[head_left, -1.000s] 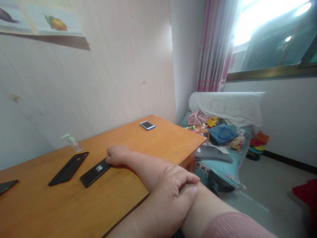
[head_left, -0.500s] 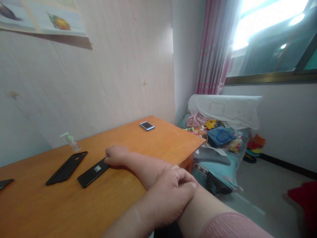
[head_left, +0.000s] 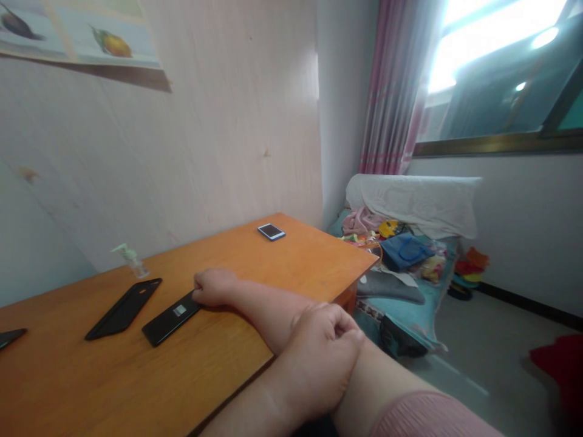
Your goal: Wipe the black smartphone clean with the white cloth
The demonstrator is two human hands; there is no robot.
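My right hand (head_left: 215,287) reaches out over the table, its fingers curled down on the far right end of a black smartphone (head_left: 170,320). The phone lies flat with its glossy back up and a small pale label on it; the hand hides its end. My left hand (head_left: 321,355) rests across my right forearm, fingers curled in and thumb close to the forefinger, with no object seen in it. To the left of the phone lies a black phone case (head_left: 122,309) with a camera cutout.
On the orange wooden table (head_left: 218,358) are a clear pump bottle (head_left: 132,261) by the wall, a white-faced phone (head_left: 271,231) near the back corner and a dark flat thing (head_left: 11,337) at the left edge. A bed (head_left: 423,303) heaped with clothes and bags stands beyond the right edge.
My left hand has shifted slightly on the forearm, and its thumb and forefinger have drawn closer together. My right hand and the smartphone stay in place.
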